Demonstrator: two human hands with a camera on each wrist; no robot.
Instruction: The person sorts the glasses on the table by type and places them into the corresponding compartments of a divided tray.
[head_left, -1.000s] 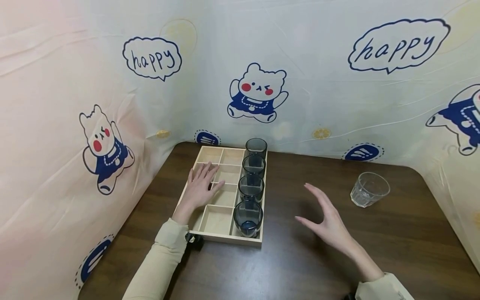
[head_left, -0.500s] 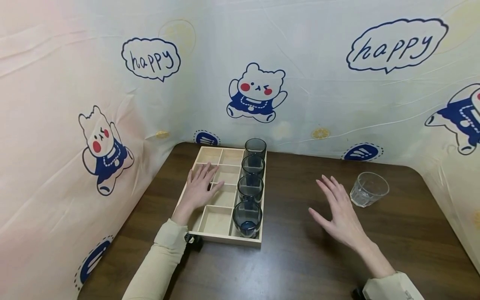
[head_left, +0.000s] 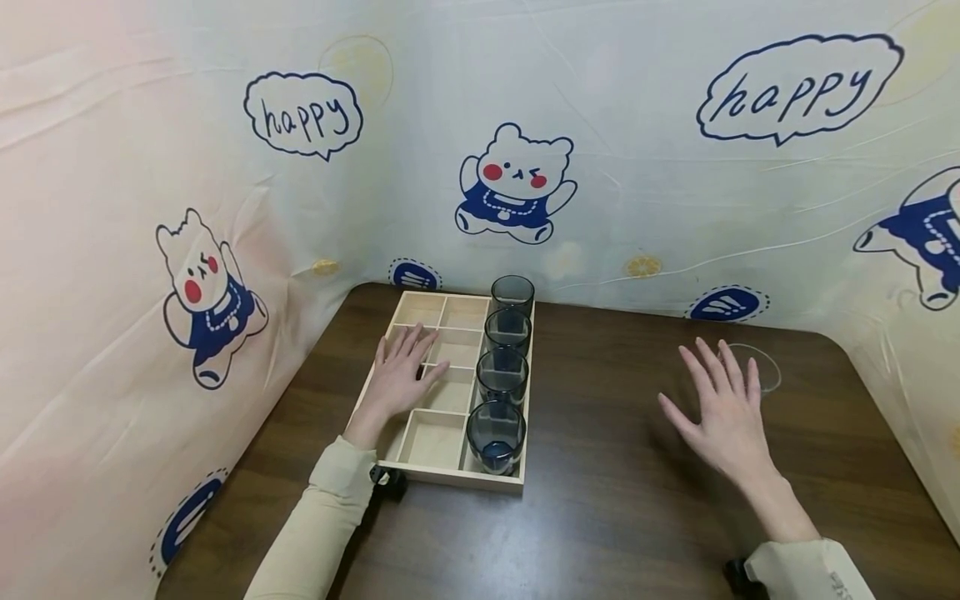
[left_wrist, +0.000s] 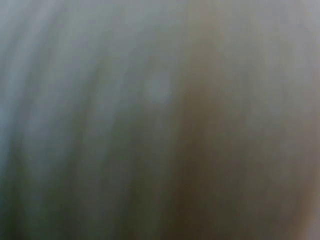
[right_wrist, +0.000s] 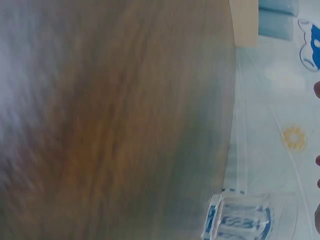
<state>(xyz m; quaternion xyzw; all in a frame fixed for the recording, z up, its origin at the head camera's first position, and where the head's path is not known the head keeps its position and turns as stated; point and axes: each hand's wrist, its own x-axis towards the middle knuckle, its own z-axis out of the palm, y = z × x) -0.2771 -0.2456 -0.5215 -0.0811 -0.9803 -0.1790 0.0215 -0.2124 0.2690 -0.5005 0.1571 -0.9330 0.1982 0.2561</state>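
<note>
In the head view my left hand rests with fingers spread on the left side of a wooden compartment tray. Along the tray's right column stand several smoky blue-grey glasses, one behind another. My right hand, fingers spread and holding nothing, is out over the table's right side. It hides most of a clear glass; whether they touch I cannot tell. The right wrist view shows that clear glass at the bottom, with fingertips at the right edge. Everything in the left wrist view is blurred.
A dark brown wooden table lies beneath it all. Printed cloth with bears and "happy" bubbles stands behind and along the sides. Under my left wrist sits a small black device.
My right hand has moved to the right, its fingers spreading, until it overlaps the clear glass. The left hand, tray and smoky glasses have stayed put.
</note>
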